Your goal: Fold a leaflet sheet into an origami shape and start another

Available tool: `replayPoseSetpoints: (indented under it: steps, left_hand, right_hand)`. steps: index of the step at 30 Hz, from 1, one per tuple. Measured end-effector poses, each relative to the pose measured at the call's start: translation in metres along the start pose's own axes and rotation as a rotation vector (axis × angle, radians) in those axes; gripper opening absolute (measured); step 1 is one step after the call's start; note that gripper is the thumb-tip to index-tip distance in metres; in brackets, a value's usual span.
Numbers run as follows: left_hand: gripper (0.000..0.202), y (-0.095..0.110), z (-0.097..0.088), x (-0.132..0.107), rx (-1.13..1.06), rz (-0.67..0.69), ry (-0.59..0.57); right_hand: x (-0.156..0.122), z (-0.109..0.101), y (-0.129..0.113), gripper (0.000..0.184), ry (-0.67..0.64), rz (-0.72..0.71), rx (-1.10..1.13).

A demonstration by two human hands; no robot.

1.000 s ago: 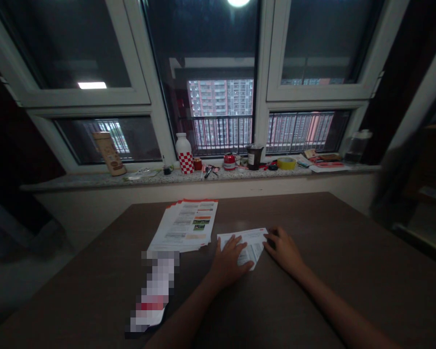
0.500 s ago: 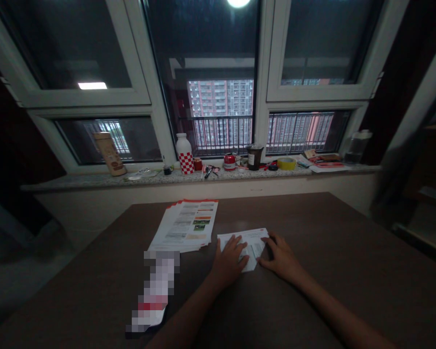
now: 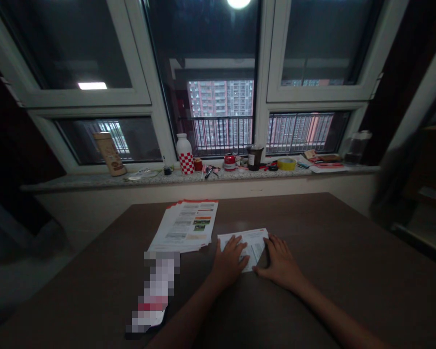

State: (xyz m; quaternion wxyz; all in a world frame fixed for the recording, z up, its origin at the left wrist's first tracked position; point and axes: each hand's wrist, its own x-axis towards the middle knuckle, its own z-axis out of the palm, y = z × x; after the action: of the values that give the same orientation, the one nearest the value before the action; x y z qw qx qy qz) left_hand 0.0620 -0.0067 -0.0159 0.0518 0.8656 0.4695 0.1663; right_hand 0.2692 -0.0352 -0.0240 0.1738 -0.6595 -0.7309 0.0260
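A folded sheet of printed paper (image 3: 255, 238) lies on the dark brown table (image 3: 312, 228) in front of me. My left hand (image 3: 229, 261) rests flat on its left part, fingers spread, covering some of the print. At the paper's right edge is my right hand (image 3: 282, 264), with thumb and fingers wide apart. Its fingertips touch the upper right corner and its thumb reaches the lower right edge. To the left, a stack of printed sheets (image 3: 181, 225) with orange top edges lies slightly fanned.
A phone-shaped item (image 3: 154, 291), blurred by pixels, lies left of my left forearm. On the windowsill (image 3: 145, 183) stand a red-checked white bottle (image 3: 185, 155), a tan flask (image 3: 109, 154), a dark cup (image 3: 254, 158), a yellow tape roll (image 3: 286, 164) and a clear jug (image 3: 358, 147).
My right hand has opened wider at the paper's right edge. Its thumb has slid left and down, and its fingers have straightened. My left hand and the paper have stayed almost still.
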Motion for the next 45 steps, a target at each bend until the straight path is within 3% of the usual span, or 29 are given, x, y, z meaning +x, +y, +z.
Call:
replayPoseSetpoints:
  steps: [7,9,13,18,28,45]
  left_hand:
    - [0.042,-0.001,0.0,0.001,0.01,-0.01,0.003]
    - [0.042,-0.002,0.0,0.001,0.007,-0.022,0.007]
    - [0.043,-0.003,0.001,0.002,0.003,-0.024,0.0]
    - [0.044,-0.003,0.0,0.002,0.001,-0.028,-0.008]
    - [0.044,-0.005,0.003,0.002,0.02,-0.016,-0.011]
    - [0.045,-0.002,-0.003,0.0,0.02,-0.005,-0.043]
  right_hand:
    - [-0.001,0.0,0.004,0.095,0.026,-0.019,0.069]
    - [0.001,-0.001,0.006,0.082,0.037,-0.029,0.113]
    - [0.003,-0.004,0.009,0.039,0.045,-0.05,0.19]
    - [0.004,-0.007,0.009,0.022,0.039,-0.08,0.241]
    - [0.007,-0.01,0.012,0.022,0.068,-0.017,0.196]
    - [0.025,-0.002,0.029,0.039,0.116,0.058,-0.025]
